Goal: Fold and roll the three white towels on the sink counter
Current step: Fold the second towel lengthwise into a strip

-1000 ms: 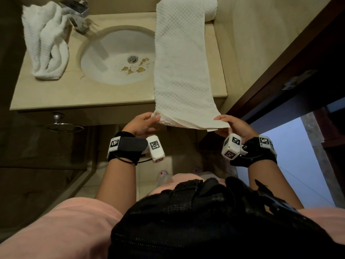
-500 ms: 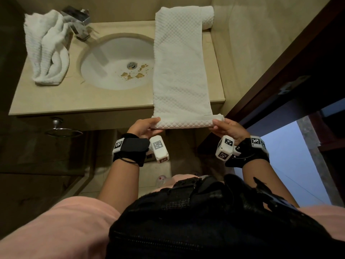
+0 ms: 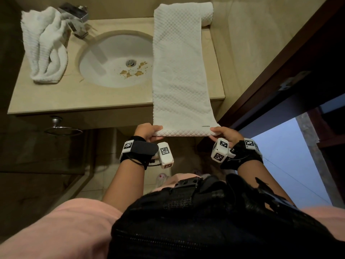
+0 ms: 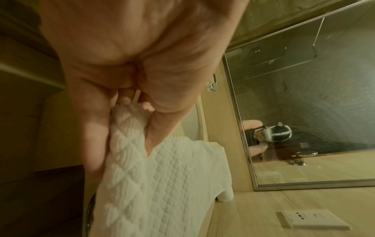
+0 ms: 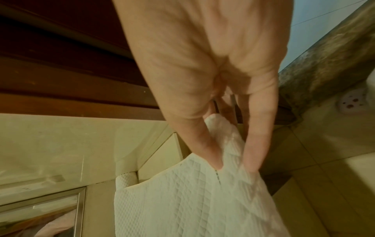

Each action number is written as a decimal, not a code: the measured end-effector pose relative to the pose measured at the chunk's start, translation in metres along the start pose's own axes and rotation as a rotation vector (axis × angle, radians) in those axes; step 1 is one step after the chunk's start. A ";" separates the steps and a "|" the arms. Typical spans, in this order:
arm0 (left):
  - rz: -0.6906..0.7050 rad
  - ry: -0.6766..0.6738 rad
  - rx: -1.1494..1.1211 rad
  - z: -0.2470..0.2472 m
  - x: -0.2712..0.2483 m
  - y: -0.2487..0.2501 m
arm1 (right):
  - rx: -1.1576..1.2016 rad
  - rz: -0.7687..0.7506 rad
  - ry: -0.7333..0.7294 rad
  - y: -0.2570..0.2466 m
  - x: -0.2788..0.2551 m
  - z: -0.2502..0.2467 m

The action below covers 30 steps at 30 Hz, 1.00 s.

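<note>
Rolling towel 2's near end
My left hand (image 3: 147, 132) and right hand (image 3: 225, 133) pinch the folded towel (image 3: 179, 71); roll evenly toward 12 o'clock, tight.

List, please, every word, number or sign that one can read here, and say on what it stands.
No text here can be read.
Small dark print near the held edge of the long towel: too small to read.
Black-and-white square code markers on the wrist cameras: patterns, not words.
Wall socket plate: no lettering visible.
</note>
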<state>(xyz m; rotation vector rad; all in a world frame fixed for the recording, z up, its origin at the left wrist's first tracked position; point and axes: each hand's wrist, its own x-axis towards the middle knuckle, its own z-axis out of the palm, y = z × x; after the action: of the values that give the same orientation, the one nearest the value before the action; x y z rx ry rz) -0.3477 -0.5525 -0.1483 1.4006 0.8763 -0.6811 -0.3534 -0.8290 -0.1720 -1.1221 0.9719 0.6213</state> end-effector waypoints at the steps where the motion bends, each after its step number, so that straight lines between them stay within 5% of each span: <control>1: -0.012 -0.010 0.015 -0.001 0.000 -0.001 | -0.006 0.006 0.015 0.001 0.000 0.001; 8: -0.160 -0.097 -0.102 -0.005 -0.008 -0.005 | -0.008 -0.003 0.041 0.005 -0.003 0.002; 15: -0.156 -0.103 -0.208 -0.002 -0.013 -0.007 | -0.023 -0.073 0.018 0.004 -0.005 0.004; 22: -0.009 -0.039 -0.108 0.003 -0.016 -0.004 | -0.216 -0.288 -0.060 0.002 -0.009 0.007; 30: 0.212 -0.038 -0.024 0.001 -0.009 0.001 | -0.528 -0.186 -0.190 -0.011 -0.010 0.002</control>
<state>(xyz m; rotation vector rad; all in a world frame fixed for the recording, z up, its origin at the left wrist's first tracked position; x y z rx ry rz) -0.3519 -0.5544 -0.1403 1.4309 0.6919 -0.5317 -0.3481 -0.8304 -0.1582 -1.5652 0.5404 0.8418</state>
